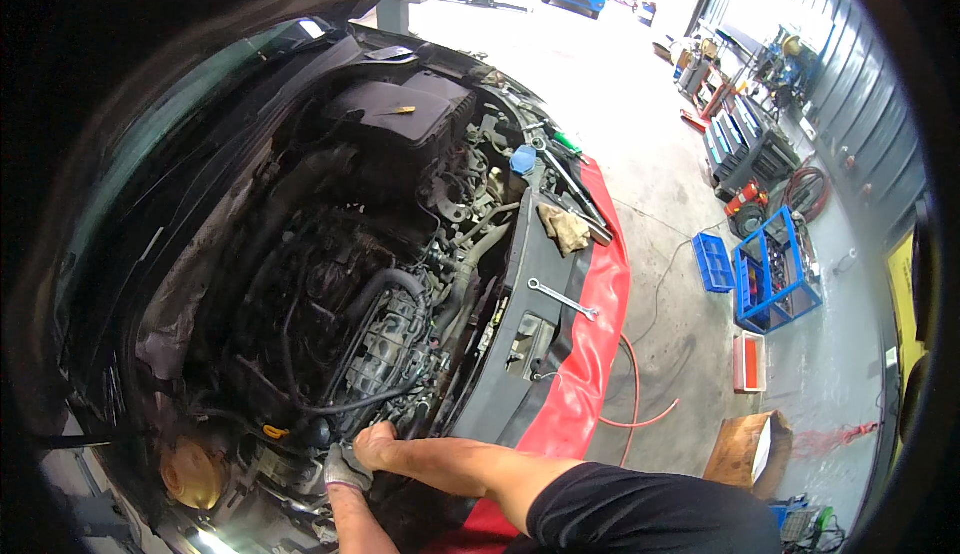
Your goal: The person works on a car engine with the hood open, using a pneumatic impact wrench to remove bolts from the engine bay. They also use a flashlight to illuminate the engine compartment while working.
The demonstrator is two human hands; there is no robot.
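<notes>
Both hands reach low into a car's open engine bay, beside the engine's ribbed intake manifold [386, 344]. My left hand [347, 468], in a light knit glove, is down among parts near the orange dipstick handle [275, 432]. Bare and bent at the fingers, my right hand [375, 445] touches or nearly touches the gloved one. What either hand holds is hidden. A black hose [360, 406] passes just above them. On the front panel lie a combination wrench [562, 299], a crumpled beige cloth [564, 229] and a long ratchet [571, 181].
A red fender cover [600, 284] drapes the car's front edge. A yellowed coolant tank [191, 471] sits at lower left, a blue reservoir cap [523, 159] near the green-handled tool [568, 142]. Along the wall stand a blue tool cart [780, 272], a blue bin [713, 262] and a cardboard box [739, 449].
</notes>
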